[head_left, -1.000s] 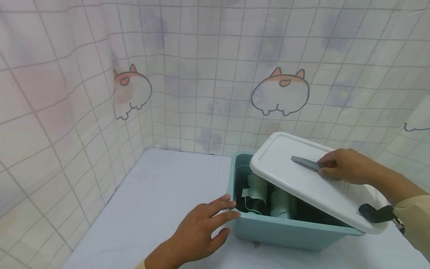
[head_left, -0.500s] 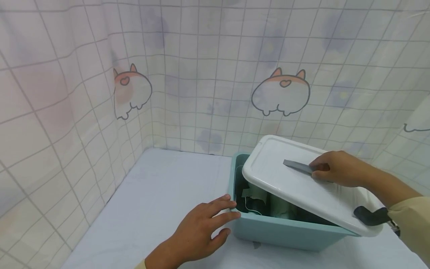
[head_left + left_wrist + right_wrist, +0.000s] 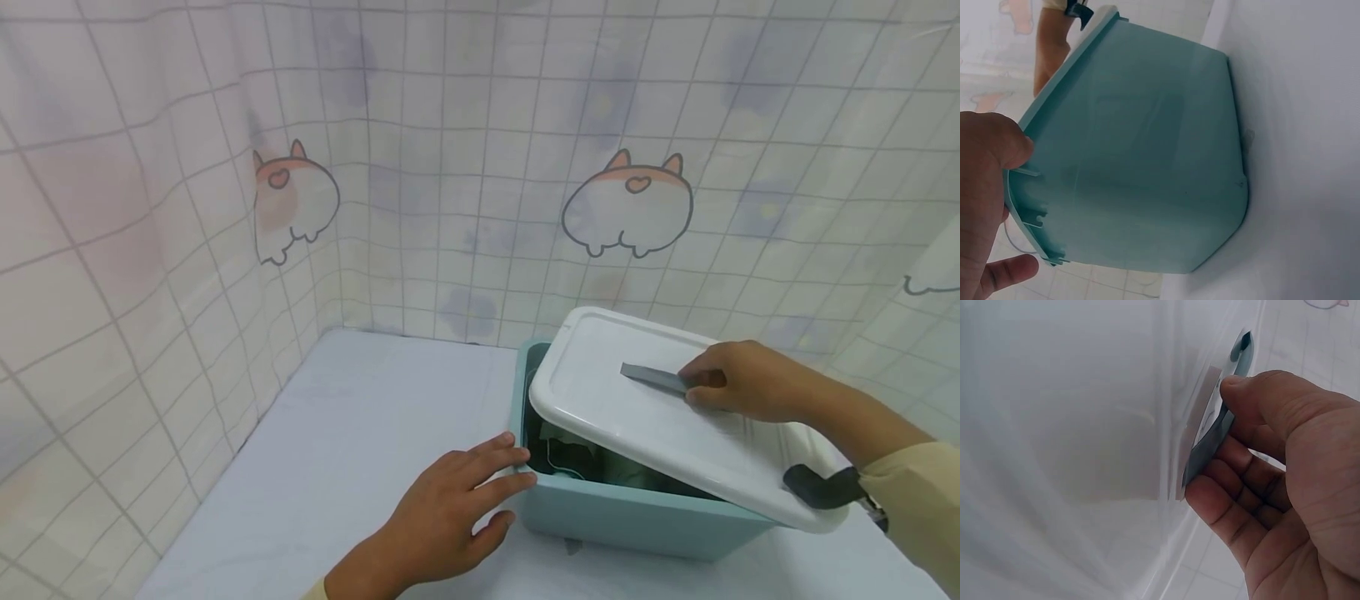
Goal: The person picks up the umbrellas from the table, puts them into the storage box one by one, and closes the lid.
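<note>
A white lid lies tilted over a teal plastic bin, its left end raised off the rim. My right hand pinches the grey handle on top of the lid; the right wrist view shows thumb and fingers round that handle. At the bin's near left corner, my left hand rests its spread fingertips on the rim. In the left wrist view the left thumb lies along the outside of the bin. Through the gap under the lid, a pale green rolled thing and a thin cord show.
The bin stands on a table with a white cover. A curtain with a grid and cartoon animals hangs behind and to the left. A black strap piece at the right wrist overlaps the lid's right end.
My right hand has moved the lid left and lower over the bin, so less of the inside shows. The left hand has stayed at the corner.
</note>
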`<control>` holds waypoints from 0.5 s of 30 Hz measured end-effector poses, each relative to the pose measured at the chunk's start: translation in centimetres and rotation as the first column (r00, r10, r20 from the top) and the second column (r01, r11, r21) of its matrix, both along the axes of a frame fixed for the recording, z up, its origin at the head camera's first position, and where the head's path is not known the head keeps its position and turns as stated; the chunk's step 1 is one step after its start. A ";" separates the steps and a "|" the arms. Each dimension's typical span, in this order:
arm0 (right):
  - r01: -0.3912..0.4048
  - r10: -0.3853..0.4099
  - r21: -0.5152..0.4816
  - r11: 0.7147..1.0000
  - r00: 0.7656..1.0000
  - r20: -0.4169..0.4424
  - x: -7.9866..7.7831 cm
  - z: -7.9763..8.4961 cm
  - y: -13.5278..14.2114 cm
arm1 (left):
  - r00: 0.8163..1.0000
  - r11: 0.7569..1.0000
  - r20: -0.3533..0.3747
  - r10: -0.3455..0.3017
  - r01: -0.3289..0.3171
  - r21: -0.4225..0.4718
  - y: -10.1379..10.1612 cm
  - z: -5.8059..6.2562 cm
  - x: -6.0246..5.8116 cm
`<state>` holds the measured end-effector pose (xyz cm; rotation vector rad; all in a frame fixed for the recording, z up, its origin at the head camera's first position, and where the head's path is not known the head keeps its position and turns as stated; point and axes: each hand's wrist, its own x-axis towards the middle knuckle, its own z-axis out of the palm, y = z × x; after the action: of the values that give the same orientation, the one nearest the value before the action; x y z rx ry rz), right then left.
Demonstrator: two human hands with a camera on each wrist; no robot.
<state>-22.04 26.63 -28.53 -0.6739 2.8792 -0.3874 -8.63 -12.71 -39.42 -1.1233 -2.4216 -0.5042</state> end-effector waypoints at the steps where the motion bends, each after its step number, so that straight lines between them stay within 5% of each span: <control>1: -0.004 0.004 0.001 1.000 1.000 0.000 0.1 0.0 0.0 | 1.000 1.000 -0.001 -0.002 0.002 0.000 0.0 0.0 0.0; 9: -0.056 0.057 0.021 0.998 0.997 -0.050 0.4 0.2 -0.5 | 1.000 1.000 -0.007 -0.003 0.003 -0.005 -0.1 -0.1 0.0; 15: -0.059 0.059 -0.004 0.998 0.998 -0.010 0.7 0.2 -0.8 | 1.000 1.000 -0.020 -0.006 0.006 0.001 -0.1 -0.2 0.0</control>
<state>-21.37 25.82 -28.34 -0.7616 2.8607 -0.3840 -8.63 -12.81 -39.60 -1.1302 -2.4016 -0.4932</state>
